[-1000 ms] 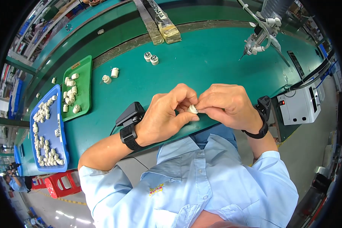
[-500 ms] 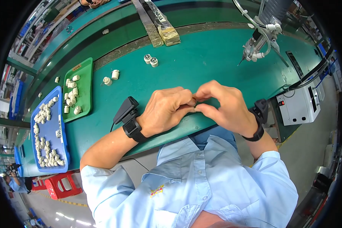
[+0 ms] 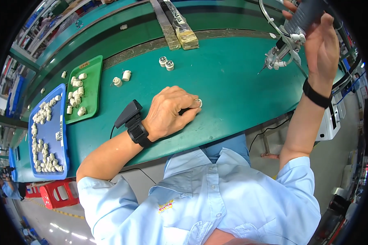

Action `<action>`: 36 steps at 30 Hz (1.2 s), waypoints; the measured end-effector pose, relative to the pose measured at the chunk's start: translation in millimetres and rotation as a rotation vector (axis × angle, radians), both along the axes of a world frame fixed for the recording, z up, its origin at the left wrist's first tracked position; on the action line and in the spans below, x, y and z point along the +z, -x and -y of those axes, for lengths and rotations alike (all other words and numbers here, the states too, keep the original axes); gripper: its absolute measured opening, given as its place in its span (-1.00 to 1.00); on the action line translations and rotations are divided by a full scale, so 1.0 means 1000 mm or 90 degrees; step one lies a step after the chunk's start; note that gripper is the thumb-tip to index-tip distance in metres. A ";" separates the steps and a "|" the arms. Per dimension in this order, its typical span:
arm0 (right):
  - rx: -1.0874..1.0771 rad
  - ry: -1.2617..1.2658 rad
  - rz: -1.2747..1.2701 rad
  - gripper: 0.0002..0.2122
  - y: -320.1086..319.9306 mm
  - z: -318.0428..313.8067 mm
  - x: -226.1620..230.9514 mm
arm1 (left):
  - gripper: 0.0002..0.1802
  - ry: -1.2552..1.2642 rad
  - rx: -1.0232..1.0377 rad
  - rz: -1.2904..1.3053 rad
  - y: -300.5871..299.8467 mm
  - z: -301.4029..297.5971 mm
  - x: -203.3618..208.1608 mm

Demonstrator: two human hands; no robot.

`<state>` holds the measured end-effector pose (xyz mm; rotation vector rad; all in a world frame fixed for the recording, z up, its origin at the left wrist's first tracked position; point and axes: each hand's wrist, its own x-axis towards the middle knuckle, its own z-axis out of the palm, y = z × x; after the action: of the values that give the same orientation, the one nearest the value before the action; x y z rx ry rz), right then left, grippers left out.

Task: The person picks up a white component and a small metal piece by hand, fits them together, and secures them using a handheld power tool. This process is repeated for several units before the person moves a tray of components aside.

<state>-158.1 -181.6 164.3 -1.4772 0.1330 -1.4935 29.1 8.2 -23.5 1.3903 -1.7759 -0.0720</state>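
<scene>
My left hand (image 3: 170, 109) is closed above the green bench, pinching a small white cylindrical part (image 3: 198, 103) between thumb and fingers. Only the round end of the part shows; the rest is hidden by the fingers. At the upper right my right hand (image 3: 324, 47) is raised behind a hanging dispensing tool (image 3: 301, 19) with a grey ribbed body, metal fittings and a thin needle. Its fingers show on the tool's left side and the thumb on the right, curled round the body. The needle points down and left, apart from the white part.
Two white parts with dark-marked tops (image 3: 166, 63) and two more white parts (image 3: 122, 78) stand on the bench. Left are a green tray (image 3: 95, 87) and a blue tray (image 3: 65, 161) of similar parts. A wrapped bar (image 3: 178, 24) lies at the back; a white box (image 3: 329, 124) sits right.
My right hand has left the left hand and moved up and right to the dispensing tool. My left hand has shifted slightly left, still pinching the white part, which now shows.
</scene>
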 end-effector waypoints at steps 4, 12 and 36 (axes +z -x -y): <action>0.030 0.170 -0.085 -0.54 -0.002 0.029 0.005 | -0.92 -0.021 0.015 -0.036 0.003 0.001 -0.001; 0.072 0.154 -0.029 -0.63 -0.037 -0.004 -0.003 | -0.95 -0.018 0.030 -0.034 0.006 0.001 -0.001; 0.607 0.126 0.300 -0.77 -0.096 -0.046 -0.046 | -0.87 0.017 0.047 0.059 0.012 0.000 0.009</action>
<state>-61.6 -135.6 118.6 -1.0317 -0.9023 -1.0086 17.3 8.1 -14.2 1.4585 -1.7924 0.0553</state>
